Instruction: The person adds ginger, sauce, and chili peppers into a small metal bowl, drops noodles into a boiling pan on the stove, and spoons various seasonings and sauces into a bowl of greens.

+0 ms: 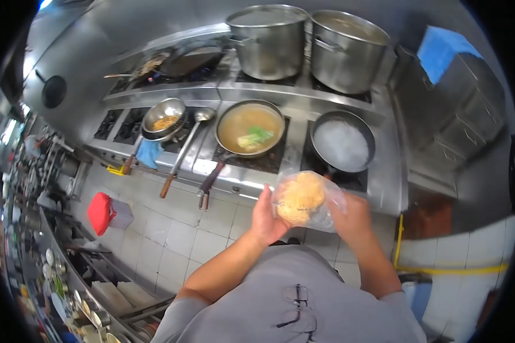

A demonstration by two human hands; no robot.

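Standing by the range: a person in a grey shirt point(349, 286) faces the steel stove point(297, 151), holding a clear plastic bag point(339, 200) before the chest, near the front edge. Inside it, a yellow, noodle-like mass point(299, 198). Left hand point(266, 218) is closed on the bag's near-left side, thumb up, some fingers hidden by plastic. Right hand point(352, 216), slightly blurred, is clamped on the opposite edge; exact finger placement I cannot tell. Beyond the bag, two pans on the front burners: one point(243, 123) with brownish liquid and greens point(256, 137), the other point(342, 142) with cloudy, whitish liquid. Left of these, a long-handled ladle point(203, 115) and a steel strainer point(165, 108) with golden bits. Two tall stockpots point(270, 48) stand side by side on the rear level.
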